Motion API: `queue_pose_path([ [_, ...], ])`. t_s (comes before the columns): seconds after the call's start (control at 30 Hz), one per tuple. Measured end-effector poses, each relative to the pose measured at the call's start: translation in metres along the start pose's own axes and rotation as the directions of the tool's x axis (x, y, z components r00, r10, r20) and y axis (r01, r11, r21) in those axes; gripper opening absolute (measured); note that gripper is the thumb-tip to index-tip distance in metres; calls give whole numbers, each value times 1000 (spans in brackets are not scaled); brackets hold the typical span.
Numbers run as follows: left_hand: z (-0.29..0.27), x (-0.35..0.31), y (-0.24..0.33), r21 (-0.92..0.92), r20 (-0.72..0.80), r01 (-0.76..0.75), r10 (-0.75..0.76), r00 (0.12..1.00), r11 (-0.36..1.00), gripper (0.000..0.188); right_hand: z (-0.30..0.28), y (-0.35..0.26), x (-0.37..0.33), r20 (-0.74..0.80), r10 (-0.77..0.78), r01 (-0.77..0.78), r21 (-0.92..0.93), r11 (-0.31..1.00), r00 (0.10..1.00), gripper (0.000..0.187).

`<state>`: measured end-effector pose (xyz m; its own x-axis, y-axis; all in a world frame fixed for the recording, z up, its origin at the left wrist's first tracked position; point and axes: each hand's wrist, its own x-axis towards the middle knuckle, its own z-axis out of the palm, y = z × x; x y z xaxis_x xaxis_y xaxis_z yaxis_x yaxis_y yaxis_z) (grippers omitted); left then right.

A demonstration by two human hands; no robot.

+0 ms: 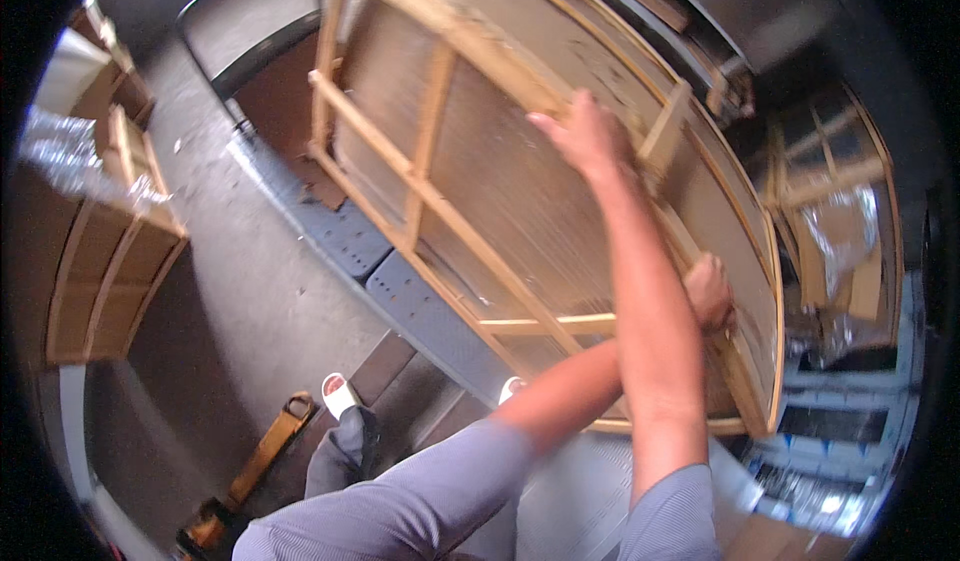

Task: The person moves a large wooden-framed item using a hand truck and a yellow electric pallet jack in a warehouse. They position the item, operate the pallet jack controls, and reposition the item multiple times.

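A large crate with a pale wooden frame (430, 196) and brown sheet panels stands tilted in front of me, filling the middle of the view. My forearms cross, the right one passing over the left. My right hand (597, 139) is closed over the crate's upper wooden rail, its thumb on the near side. Further down that rail, my left hand (710, 293) is wrapped around the wood, partly hidden by my right forearm. The crate's lower edge lies along a grey-blue perforated platform (410, 296).
A black tube handle (200, 66) rises at the platform's far end. On the left stands another wood-framed carton (110, 271) with clear plastic wrap. A yellow metal bar (265, 451) lies near my foot. More framed panels (840, 231) lean at the right, by blue racking (840, 431).
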<state>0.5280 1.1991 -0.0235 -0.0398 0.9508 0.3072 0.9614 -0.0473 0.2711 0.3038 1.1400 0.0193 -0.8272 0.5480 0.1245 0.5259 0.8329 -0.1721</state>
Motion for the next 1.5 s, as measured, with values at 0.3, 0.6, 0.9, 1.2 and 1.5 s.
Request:
queue_pose_path([
  [0.3, -43, -275, -79, -587, -225, -93, -52, 973, 804, 58, -12, -20, 6, 37, 137, -135, -63, 989, 990, 70],
  [0.6, -213, -435, -375, -139, 80, 611, -606, 791, 779, 37, -23, -35, 11, 73, 225, -220, -81, 972, 972, 68],
  [0.9, -350, -243, -572, 18, -311, 258, -240, 920, 966, 46, -24, -33, 18, 127, 308, -300, -82, 950, 943, 69],
  [1.2, -307, -118, -670, 257, 331, 259, -337, 881, 931, 63, -19, -46, 67, 223, 654, -653, -88, 752, 723, 89],
  [1.5, -289, -148, -662, 188, 45, 265, -277, 960, 946, 57, 16, -54, 35, -43, 598, -584, 172, 793, 800, 81],
])
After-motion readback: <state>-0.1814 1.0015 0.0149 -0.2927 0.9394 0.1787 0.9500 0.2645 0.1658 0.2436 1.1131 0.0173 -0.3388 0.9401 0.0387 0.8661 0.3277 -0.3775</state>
